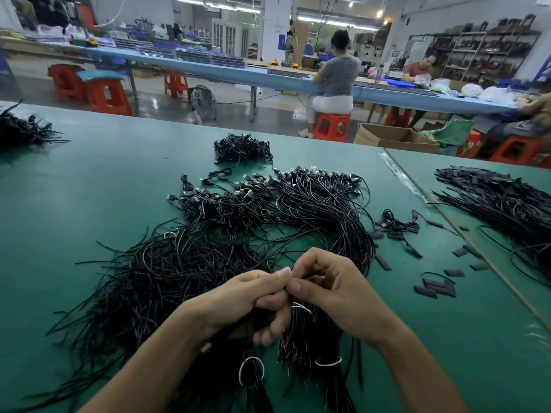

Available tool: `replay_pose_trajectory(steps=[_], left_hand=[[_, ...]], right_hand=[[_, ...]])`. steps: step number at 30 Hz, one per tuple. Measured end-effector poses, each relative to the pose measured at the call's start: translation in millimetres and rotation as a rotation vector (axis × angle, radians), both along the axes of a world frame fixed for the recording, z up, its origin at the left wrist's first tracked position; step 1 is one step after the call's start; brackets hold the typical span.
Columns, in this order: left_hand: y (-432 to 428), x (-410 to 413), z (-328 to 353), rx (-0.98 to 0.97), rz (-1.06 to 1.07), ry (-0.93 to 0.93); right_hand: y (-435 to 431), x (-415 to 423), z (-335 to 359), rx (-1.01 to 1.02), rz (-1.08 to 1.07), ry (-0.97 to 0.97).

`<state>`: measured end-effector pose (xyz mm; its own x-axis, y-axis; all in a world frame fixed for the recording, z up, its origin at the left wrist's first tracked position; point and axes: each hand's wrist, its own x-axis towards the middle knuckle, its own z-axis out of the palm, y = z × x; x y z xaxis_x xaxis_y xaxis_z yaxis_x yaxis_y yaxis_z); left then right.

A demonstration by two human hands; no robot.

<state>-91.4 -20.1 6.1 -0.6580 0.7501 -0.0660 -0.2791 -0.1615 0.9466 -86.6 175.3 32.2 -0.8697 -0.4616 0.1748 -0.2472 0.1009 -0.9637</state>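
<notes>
Which strand of the cable bundle [299,345] the left hand [247,299] and right hand [337,290] pinched was too small to tell; below them the bottom edge cut it off.

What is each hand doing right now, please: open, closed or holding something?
Left hand: closed, gripping a bundle of black wires.
Right hand: closed, pinching wires of that bundle.

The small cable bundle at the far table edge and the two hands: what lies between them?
Head view: a large heap of black cables, plug ends toward the small bundle, fills that stretch.
</notes>
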Motion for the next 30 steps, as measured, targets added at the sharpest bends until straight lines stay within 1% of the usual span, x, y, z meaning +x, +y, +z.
replay_pose_trajectory(steps=[3, 4, 7, 8, 9, 10, 11, 13, 14, 16, 17, 19, 21, 24, 25, 26, 29, 30], left_hand=[[3.9, 1.2, -1.4, -0.051, 0.088, -0.004], [6.7, 1.5, -1.1, -0.102, 0.147, 0.028], [12.4, -1.1, -4.6, -0.287, 0.315, 0.224], [13.2, -1.0, -5.4, -0.33, 0.349, 0.265], [12.6, -1.6, -7.4, -0.353, 0.374, 0.26], [12.1, -0.9, -7.1, -0.335, 0.388, 0.189], [11.7, 0.2, -6.9, -0.276, 0.382, 0.068], [11.4, 2.2, -5.4, -0.159, 0.285, -0.149], [11.7, 3.9, -5.0, -0.142, 0.22, -0.206], [12.4, 6.2, -7.7, -0.177, 0.16, -0.226], [12.5, 6.8, -10.4, -0.202, 0.18, -0.226], [11.8, 7.4, -14.7, -0.245, 0.301, -0.219], [8.6, 5.7, -19.8, -0.243, 0.433, -0.186], [-2.0, -0.5, -24.6, -0.176, 0.666, -0.129], [-7.2, -3.0, -25.0, -0.147, 0.747, -0.101], [-12.4, -4.8, -24.3, -0.117, 0.82, -0.079], [-25.6, -10.7, -20.0, -0.012, 1.005, -0.042], [-27.7, -12.8, -18.0, 0.014, 1.056, -0.041]], right_hand=[[-0.8, -1.5, -3.8, -0.001, -0.016, 0.011], [-1.4, -1.6, -5.4, 0.006, -0.046, 0.028], [-3.3, -1.4, -12.2, 0.057, -0.118, 0.075], [-4.2, -1.2, -14.8, 0.076, -0.13, 0.079], [-5.3, -0.8, -16.7, 0.101, -0.14, 0.091], [-7.3, -0.3, -17.6, 0.134, -0.144, 0.114], [-10.0, 0.5, -18.0, 0.169, -0.15, 0.146], [-15.8, 2.0, -16.9, 0.224, -0.171, 0.208], [-18.0, 2.4, -15.3, 0.24, -0.181, 0.232], [-22.0, 1.5, -11.5, 0.25, -0.195, 0.27], [-23.6, 0.1, -10.7, 0.248, -0.197, 0.277], [-28.0, -3.4, -10.2, 0.199, -0.186, 0.23], [-32.6, -8.3, -12.3, 0.117, -0.184, 0.16], [-38.0, -19.6, -24.7, 0.079, -0.333, 0.076], [-39.7, -22.9, -30.8, 0.106, -0.384, 0.036], [-41.5, -25.1, -37.1, 0.185, -0.409, 0.009], [-52.4, -25.0, -57.6, 0.599, -0.334, 0.044], [-58.1, -23.3, -63.5, 0.706, -0.315, 0.072]])
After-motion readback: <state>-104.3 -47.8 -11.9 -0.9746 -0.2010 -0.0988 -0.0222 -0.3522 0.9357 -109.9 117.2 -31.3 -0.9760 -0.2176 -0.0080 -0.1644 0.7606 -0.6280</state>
